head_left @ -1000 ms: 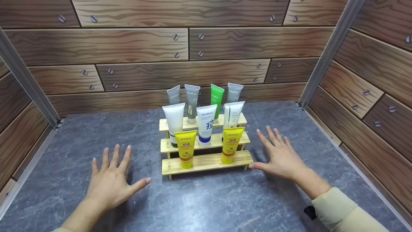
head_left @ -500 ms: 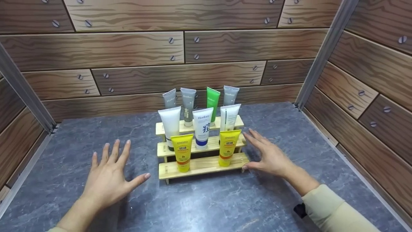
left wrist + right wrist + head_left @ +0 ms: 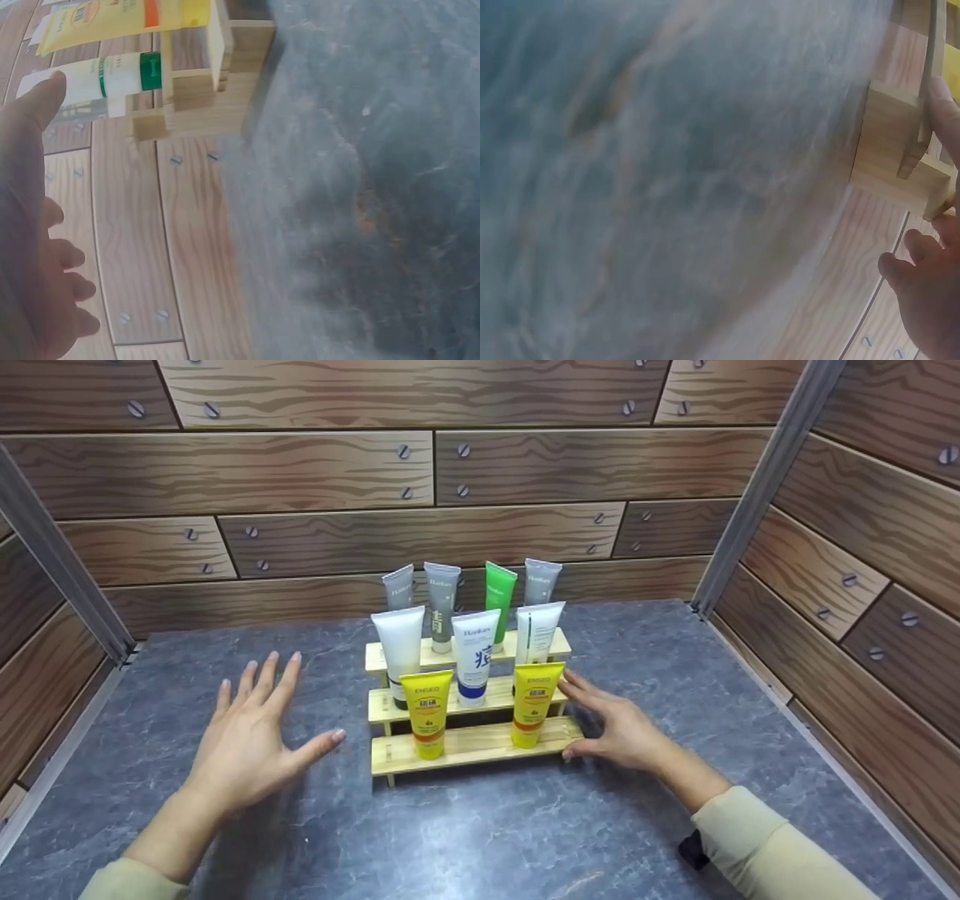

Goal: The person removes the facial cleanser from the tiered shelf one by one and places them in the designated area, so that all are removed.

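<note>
A three-step wooden display stand [image 3: 480,746] holds several squeeze tubes. Two yellow tubes [image 3: 427,716] stand on the lowest step. White tubes [image 3: 474,649] fill the middle one, one with a blue cap. Grey tubes [image 3: 442,600] and a green tube [image 3: 501,596] are on top. My right hand [image 3: 626,731] is at the stand's right end, thumb by the lowest step, fingers beside the right yellow tube; the right wrist view has the thumb [image 3: 945,112] against the step's end. My left hand [image 3: 247,742] hovers left of the stand, apart from it, fingers spread, holding nothing.
The stand is on a grey marbled tabletop [image 3: 450,840]. A wood-plank patterned wall [image 3: 525,465] rises behind, with another on the right [image 3: 840,577] and one on the left. Metal posts [image 3: 739,521] mark the corners.
My right hand has moved left, from beside the stand to its right end. My left hand has shifted slightly away and up, fingers still spread. The tubes keep their places on the stand.
</note>
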Motion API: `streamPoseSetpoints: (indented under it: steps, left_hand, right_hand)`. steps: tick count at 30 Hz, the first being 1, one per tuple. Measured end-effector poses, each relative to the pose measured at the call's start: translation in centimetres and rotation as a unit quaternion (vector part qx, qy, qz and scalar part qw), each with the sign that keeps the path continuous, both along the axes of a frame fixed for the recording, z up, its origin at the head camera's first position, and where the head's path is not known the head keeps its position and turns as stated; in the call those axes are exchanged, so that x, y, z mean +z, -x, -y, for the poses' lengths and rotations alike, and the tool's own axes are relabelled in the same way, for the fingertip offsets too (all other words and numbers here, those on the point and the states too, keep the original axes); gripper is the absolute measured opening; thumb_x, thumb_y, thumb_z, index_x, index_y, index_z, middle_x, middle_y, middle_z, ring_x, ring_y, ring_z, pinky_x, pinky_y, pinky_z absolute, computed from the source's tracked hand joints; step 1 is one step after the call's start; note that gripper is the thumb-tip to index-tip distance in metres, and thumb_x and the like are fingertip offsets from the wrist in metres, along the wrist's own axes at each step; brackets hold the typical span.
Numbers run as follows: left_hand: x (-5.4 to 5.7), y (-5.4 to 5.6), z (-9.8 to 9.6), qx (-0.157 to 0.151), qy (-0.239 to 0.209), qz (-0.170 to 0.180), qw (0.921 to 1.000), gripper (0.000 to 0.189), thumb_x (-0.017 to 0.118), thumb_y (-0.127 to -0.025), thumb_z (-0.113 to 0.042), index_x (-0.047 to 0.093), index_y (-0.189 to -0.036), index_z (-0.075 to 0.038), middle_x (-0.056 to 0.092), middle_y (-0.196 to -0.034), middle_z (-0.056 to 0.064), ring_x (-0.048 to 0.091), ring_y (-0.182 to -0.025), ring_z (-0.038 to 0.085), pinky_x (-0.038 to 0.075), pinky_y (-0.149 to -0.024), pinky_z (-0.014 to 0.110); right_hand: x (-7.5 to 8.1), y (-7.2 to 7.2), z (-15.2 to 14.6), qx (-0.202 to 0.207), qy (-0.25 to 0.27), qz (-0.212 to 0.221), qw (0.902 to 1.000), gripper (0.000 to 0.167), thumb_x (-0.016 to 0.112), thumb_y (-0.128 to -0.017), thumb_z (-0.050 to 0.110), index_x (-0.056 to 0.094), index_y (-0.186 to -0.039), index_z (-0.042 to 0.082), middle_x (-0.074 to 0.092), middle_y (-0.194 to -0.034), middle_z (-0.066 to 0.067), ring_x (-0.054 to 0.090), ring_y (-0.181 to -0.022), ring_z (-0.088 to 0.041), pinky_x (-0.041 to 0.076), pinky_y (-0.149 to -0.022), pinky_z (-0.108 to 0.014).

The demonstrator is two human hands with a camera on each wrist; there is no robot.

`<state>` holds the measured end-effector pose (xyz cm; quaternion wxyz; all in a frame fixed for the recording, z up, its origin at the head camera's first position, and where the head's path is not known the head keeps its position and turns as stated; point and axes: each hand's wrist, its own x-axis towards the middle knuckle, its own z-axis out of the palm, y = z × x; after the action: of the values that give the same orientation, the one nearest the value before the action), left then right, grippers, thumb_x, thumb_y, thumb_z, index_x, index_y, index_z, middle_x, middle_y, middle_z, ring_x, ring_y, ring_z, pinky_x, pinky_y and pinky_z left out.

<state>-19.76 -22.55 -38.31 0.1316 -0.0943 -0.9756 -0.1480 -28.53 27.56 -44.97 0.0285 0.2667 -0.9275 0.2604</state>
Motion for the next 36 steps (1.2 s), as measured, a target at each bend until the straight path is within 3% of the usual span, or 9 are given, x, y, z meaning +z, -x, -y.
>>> streamPoseSetpoints:
  steps: [6, 10, 16, 22, 25, 31, 36]
  left_hand:
    - [1.5, 1.2, -0.2, -0.026, -0.046, -0.016, 0.9985, 0.11, 0.061, -0.094, -0.076, 0.015, -0.171, -0.012, 0.014, -0.173, 0.025, 0.013, -0.157, 0.052, 0.001, -0.125, 0.066]
    - [3.1, 2.3, -0.5, -0.054, -0.095, -0.037, 0.9933, 0.101, 0.061, -0.099, -0.068, 0.014, -0.171, -0.015, 0.015, -0.174, 0.019, 0.014, -0.159, 0.047, 0.001, -0.127, 0.059]
    - [6.2, 4.5, -1.5, -0.105, -0.166, -0.065, 0.9783, 0.087, 0.062, -0.104, -0.055, 0.023, -0.17, -0.014, 0.024, -0.173, 0.013, 0.025, -0.157, 0.04, 0.015, -0.128, 0.056]
    - [8.4, 6.6, -2.9, -0.12, -0.228, -0.046, 0.9651, 0.079, 0.062, -0.104, -0.053, 0.03, -0.169, -0.022, 0.037, -0.167, 0.012, 0.038, -0.152, 0.036, 0.03, -0.124, 0.056]
    - [8.9, 7.8, -3.6, -0.134, -0.27, -0.03, 0.9529, 0.078, 0.067, -0.103, -0.048, 0.033, -0.168, -0.02, 0.043, -0.164, 0.016, 0.043, -0.149, 0.036, 0.036, -0.121, 0.054]
    - [9.0, 9.7, -4.3, -0.164, -0.361, 0.022, 0.9179, 0.075, 0.069, -0.105, -0.035, 0.034, -0.167, -0.015, 0.043, -0.163, 0.022, 0.047, -0.148, 0.034, 0.044, -0.116, 0.048]
    - [8.9, 10.6, -4.8, -0.167, -0.402, 0.061, 0.8983, 0.074, 0.071, -0.104, -0.033, 0.036, -0.166, -0.016, 0.046, -0.162, 0.019, 0.05, -0.145, 0.031, 0.047, -0.113, 0.047]
  right_hand:
    - [-0.4, -0.3, -0.2, 0.006, 0.003, -0.001, 1.0, 0.104, 0.092, -0.079, 0.043, 0.037, -0.166, 0.022, 0.025, -0.173, -0.004, 0.039, -0.149, -0.046, 0.03, -0.117, -0.068]
    - [-0.5, -0.6, -0.2, 0.011, 0.004, -0.006, 0.9999, 0.102, 0.091, -0.081, 0.042, 0.038, -0.165, 0.02, 0.026, -0.173, -0.006, 0.039, -0.148, -0.047, 0.031, -0.117, -0.068]
    - [-0.1, -0.4, -0.2, 0.017, -0.005, -0.02, 0.9996, 0.102, 0.093, -0.08, 0.041, 0.041, -0.164, 0.015, 0.028, -0.172, -0.008, 0.037, -0.151, -0.044, 0.03, -0.119, -0.065]
    - [0.1, 0.0, -0.3, 0.037, -0.016, -0.051, 0.9979, 0.099, 0.093, -0.079, 0.042, 0.046, -0.159, 0.006, 0.034, -0.169, -0.013, 0.036, -0.152, -0.041, 0.032, -0.119, -0.062]
    - [0.1, 0.1, -0.4, 0.039, -0.016, -0.05, 0.9979, 0.099, 0.093, -0.08, 0.042, 0.047, -0.159, 0.006, 0.036, -0.168, -0.013, 0.042, -0.148, -0.043, 0.035, -0.117, -0.061]
    - [0.0, 0.3, -0.4, 0.038, -0.01, -0.04, 0.9984, 0.101, 0.094, -0.079, 0.041, 0.045, -0.161, 0.01, 0.034, -0.169, -0.012, 0.045, -0.146, -0.044, 0.036, -0.117, -0.061]
    - [-0.1, 0.4, -0.3, 0.035, 0.002, -0.031, 0.9989, 0.102, 0.094, -0.078, 0.042, 0.043, -0.162, 0.012, 0.034, -0.169, -0.012, 0.043, -0.146, -0.045, 0.034, -0.117, -0.063]
